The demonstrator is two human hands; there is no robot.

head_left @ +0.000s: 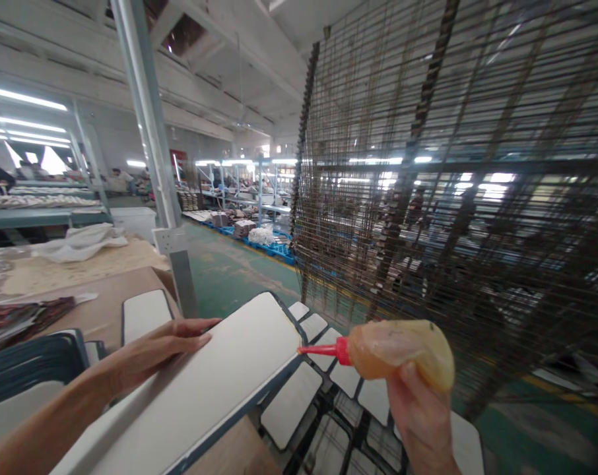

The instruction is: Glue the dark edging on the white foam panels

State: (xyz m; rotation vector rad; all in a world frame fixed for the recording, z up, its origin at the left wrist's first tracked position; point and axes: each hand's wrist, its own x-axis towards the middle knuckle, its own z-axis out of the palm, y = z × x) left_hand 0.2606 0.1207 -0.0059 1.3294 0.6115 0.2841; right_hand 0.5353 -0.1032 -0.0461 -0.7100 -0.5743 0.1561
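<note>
My left hand (153, 349) grips a long white panel (230, 369) with a dark blue edge, thumb and fingers on its left side. The panel lies tilted across the front of the view, one end pointing away from me. In my right hand (422, 409) is a soft plastic glue bottle (402, 353) with yellowish-brown contents. It lies on its side, its red nozzle (323, 349) pointing left. The nozzle tip touches or nearly touches the panel's far right corner. My right fingers are wrapped round the bottle from below, partly hidden behind it.
Several similar white pieces (292, 402) lie on a dark rack below the panel. A tall wire-mesh rack (402, 198) rises at the right. At the left, dark-edged panels (26, 369) are stacked beside a brown-covered table (115, 297). A metal post (155, 132) stands behind it.
</note>
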